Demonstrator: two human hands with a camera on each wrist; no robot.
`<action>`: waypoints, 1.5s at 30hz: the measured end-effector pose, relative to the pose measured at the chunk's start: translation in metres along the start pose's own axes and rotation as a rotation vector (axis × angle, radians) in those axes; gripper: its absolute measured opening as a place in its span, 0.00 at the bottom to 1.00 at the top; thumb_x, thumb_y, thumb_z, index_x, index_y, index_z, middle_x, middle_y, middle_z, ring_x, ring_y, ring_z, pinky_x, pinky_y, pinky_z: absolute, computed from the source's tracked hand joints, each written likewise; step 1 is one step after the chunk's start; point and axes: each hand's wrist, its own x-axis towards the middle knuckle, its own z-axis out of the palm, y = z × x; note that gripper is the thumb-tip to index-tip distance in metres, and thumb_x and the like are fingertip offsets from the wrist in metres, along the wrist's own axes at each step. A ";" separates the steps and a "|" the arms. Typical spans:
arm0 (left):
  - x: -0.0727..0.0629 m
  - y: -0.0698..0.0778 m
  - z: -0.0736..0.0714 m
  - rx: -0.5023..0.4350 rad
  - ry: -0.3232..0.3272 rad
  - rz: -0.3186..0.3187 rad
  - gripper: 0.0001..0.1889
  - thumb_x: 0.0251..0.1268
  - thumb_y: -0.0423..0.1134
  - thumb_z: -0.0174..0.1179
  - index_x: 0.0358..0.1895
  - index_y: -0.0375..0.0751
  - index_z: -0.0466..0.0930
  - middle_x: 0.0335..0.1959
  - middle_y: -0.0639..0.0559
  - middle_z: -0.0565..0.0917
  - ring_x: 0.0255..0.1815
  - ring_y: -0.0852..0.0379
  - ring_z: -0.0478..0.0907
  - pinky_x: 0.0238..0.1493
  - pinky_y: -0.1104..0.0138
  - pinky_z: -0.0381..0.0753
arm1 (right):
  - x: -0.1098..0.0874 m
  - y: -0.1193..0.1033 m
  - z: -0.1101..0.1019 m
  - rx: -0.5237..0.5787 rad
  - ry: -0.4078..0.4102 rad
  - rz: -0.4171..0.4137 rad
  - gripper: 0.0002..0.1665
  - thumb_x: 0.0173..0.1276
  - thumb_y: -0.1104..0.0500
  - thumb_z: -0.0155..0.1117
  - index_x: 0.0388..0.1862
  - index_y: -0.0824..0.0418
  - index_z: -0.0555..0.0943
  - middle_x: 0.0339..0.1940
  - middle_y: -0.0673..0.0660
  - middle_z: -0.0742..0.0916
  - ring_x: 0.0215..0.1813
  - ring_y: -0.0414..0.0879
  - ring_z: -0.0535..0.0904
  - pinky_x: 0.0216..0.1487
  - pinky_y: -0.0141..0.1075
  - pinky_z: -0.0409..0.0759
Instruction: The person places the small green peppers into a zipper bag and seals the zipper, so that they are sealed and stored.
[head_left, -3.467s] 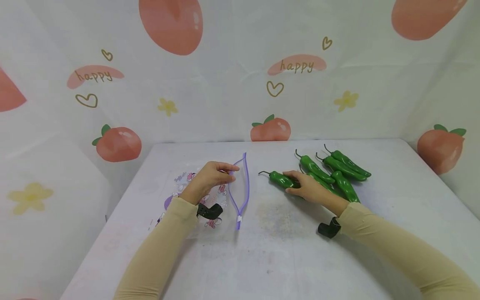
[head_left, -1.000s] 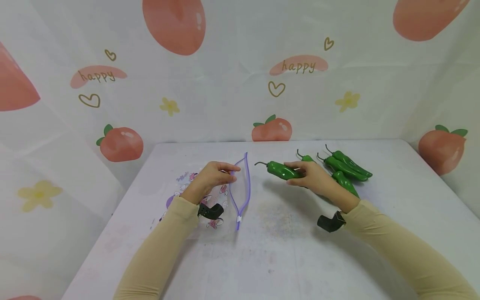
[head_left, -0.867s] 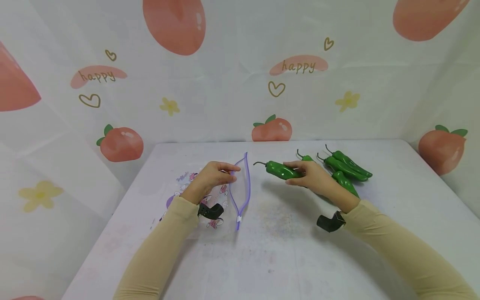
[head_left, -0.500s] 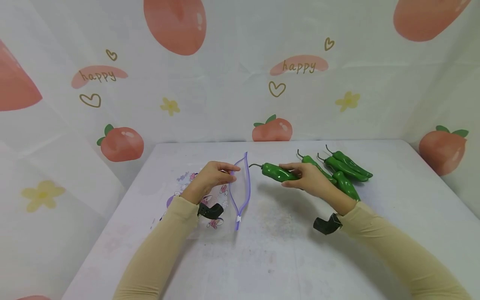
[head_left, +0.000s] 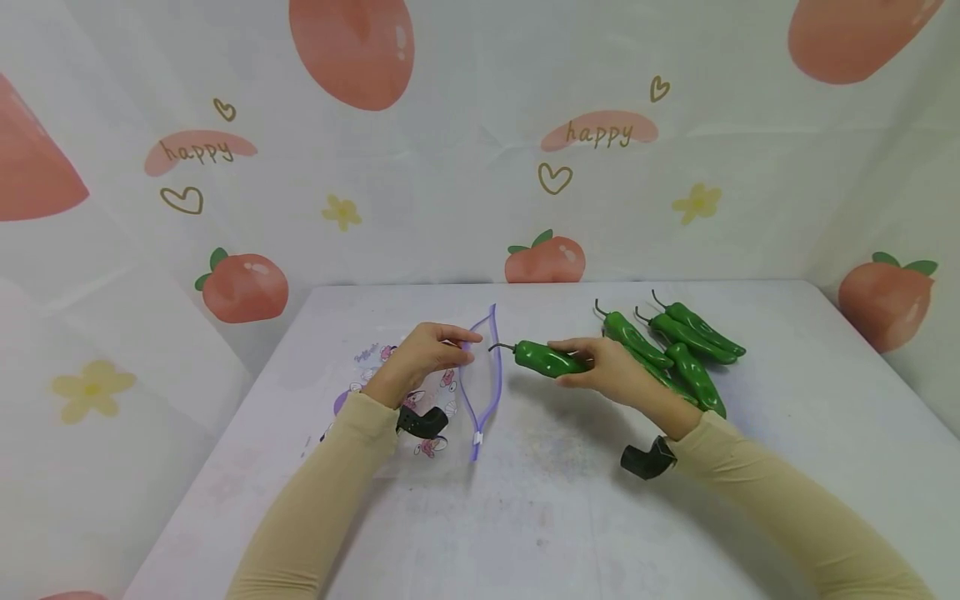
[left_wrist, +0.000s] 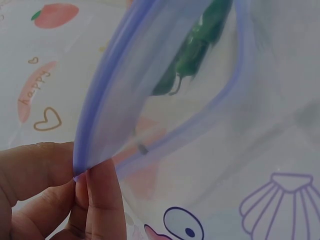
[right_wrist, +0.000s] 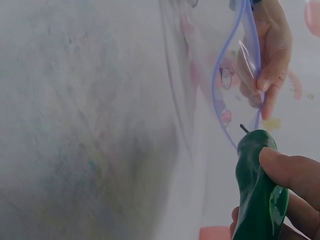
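A clear zip bag (head_left: pixel 497 392) with a purple rim and printed cartoon figures lies on the left of the table, its mouth gaping to the right. My left hand (head_left: pixel 424 357) pinches that rim between thumb and fingers, as the left wrist view (left_wrist: pixel 82 172) also shows. In my right hand (head_left: pixel 611 371) is a green chili pepper (head_left: pixel 543 358), held around its tip end above the table. Its stem points left and overlaps the bag's mouth in the head view. The right wrist view shows the pepper (right_wrist: pixel 255 185) with its stem close to the purple rim.
Several more green peppers (head_left: pixel 705 333) lie in a loose group at the right back of the white table (head_left: pixel 525 525), behind and beside my right hand. A white slider (head_left: pixel 478 437) sits at the near end of the bag's rim. A printed curtain (head_left: pixel 450 167) hangs behind.
My right hand has lifted the pepper from beside the others and moved left with it, then slightly lower and nearer, up to the bag's mouth. My left hand has stayed on the rim.
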 end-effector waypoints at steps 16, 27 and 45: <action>0.000 0.002 0.000 0.005 0.003 -0.003 0.18 0.61 0.27 0.62 0.56 0.30 0.79 0.37 0.49 0.74 0.41 0.55 0.74 0.57 0.59 0.78 | -0.002 -0.009 0.014 -0.034 -0.045 -0.063 0.32 0.58 0.58 0.74 0.63 0.57 0.79 0.55 0.62 0.84 0.49 0.52 0.81 0.47 0.42 0.79; 0.001 0.003 0.002 0.015 0.001 0.001 0.18 0.61 0.28 0.62 0.56 0.30 0.79 0.38 0.49 0.74 0.42 0.55 0.73 0.58 0.59 0.77 | 0.000 -0.015 0.019 -0.052 -0.055 -0.071 0.32 0.58 0.56 0.73 0.63 0.55 0.78 0.58 0.61 0.82 0.49 0.50 0.78 0.50 0.45 0.78; 0.001 0.002 0.003 0.009 -0.010 0.006 0.19 0.61 0.29 0.62 0.56 0.30 0.79 0.38 0.49 0.73 0.42 0.55 0.73 0.56 0.61 0.78 | 0.001 -0.019 0.030 -0.014 -0.091 -0.087 0.30 0.56 0.57 0.75 0.60 0.56 0.81 0.52 0.57 0.85 0.40 0.46 0.77 0.38 0.33 0.76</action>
